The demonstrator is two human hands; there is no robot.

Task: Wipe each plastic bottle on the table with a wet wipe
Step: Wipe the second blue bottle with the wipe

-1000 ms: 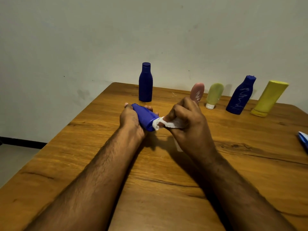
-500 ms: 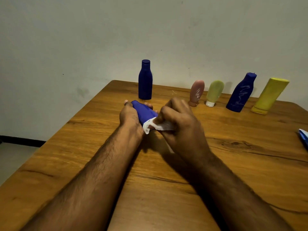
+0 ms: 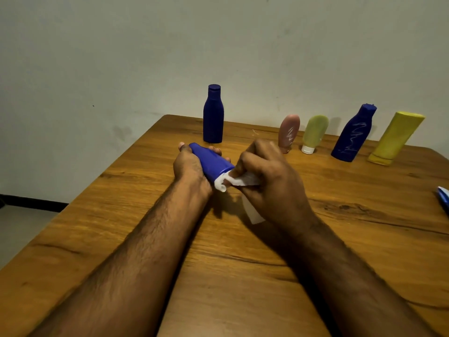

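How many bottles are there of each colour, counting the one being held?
Blue: 3, the held bottle in the left hand, the upright blue bottle, and the scribbled blue bottle
Pink: 1, the pink bottle
Green: 1, the green bottle
Yellow: 1, the yellow bottle
Total: 6

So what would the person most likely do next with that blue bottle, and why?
Probably slide the wet wipe up the blue bottle toward its far end. The right hand presses the wipe only at the near end, while the left hand grips the rest, which looks unwiped.
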